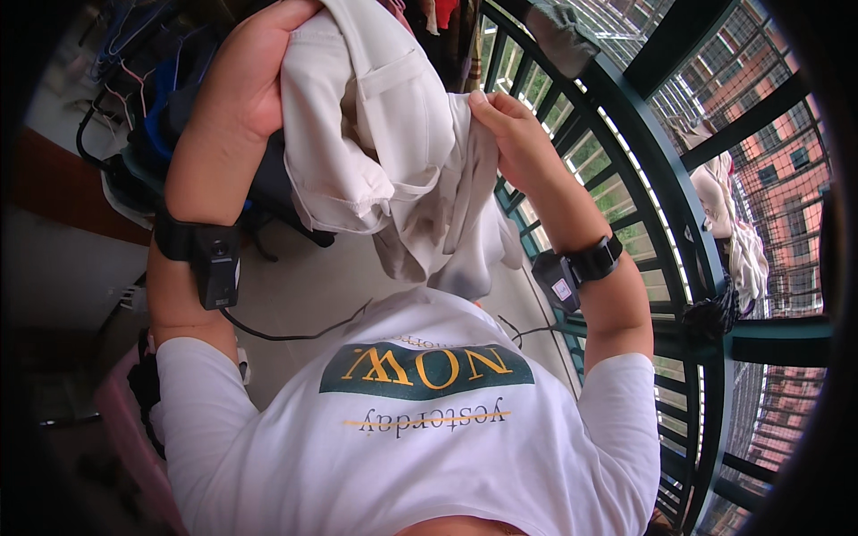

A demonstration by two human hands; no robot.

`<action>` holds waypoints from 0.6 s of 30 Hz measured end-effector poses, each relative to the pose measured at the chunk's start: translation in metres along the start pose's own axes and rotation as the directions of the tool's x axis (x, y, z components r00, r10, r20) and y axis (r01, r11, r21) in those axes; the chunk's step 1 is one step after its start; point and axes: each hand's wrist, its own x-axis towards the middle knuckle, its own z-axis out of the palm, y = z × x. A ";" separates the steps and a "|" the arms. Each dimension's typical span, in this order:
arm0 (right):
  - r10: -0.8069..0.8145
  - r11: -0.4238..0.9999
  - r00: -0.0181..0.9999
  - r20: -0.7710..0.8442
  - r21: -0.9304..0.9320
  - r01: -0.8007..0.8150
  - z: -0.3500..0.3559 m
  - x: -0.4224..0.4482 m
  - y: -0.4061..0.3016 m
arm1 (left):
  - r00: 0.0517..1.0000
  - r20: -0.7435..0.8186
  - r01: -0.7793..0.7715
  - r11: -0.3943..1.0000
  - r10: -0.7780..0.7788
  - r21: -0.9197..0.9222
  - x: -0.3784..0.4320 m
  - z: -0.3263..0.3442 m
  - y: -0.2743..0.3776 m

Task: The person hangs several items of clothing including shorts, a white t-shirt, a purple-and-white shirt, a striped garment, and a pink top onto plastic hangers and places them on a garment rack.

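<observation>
A light beige cloth garment (402,114) with seams and a strap-like band hangs bunched before my chest. My left hand (268,60) is raised high at its upper left edge, with the fingers hidden behind the fabric. On the other side, my right hand (513,130) pinches the garment's right edge between thumb and fingers. The cloth's lower folds dangle loosely above the tiled floor, and a greyish patch shows near the bottom.
A dark green metal railing (623,100) curves along my right, with a grey sock (563,40) and other pale laundry (744,261) on it. Clothes hangers (127,87) and dark garments crowd the upper left. A pink container (134,429) stands at lower left. Cables run from both forearm devices.
</observation>
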 end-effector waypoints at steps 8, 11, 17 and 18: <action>-0.258 0.725 0.933 0.252 -0.587 0.359 0.011 -0.050 0.030 | 0.996 0.046 -0.069 0.997 0.071 -0.043 0.001 0.042 0.002; -0.030 0.647 0.882 0.470 -0.664 0.375 0.030 -0.064 0.059 | 0.994 0.028 -0.102 0.995 0.103 -0.005 -0.004 0.045 -0.007; -0.100 0.572 0.841 0.532 -0.661 0.486 0.073 -0.080 0.077 | 0.971 -0.060 -0.233 0.972 0.231 -0.040 -0.002 0.032 0.018; -0.221 0.528 0.826 0.518 -0.649 0.548 0.076 -0.076 0.084 | 0.964 -0.070 -0.263 0.963 0.258 -0.063 0.002 0.027 0.023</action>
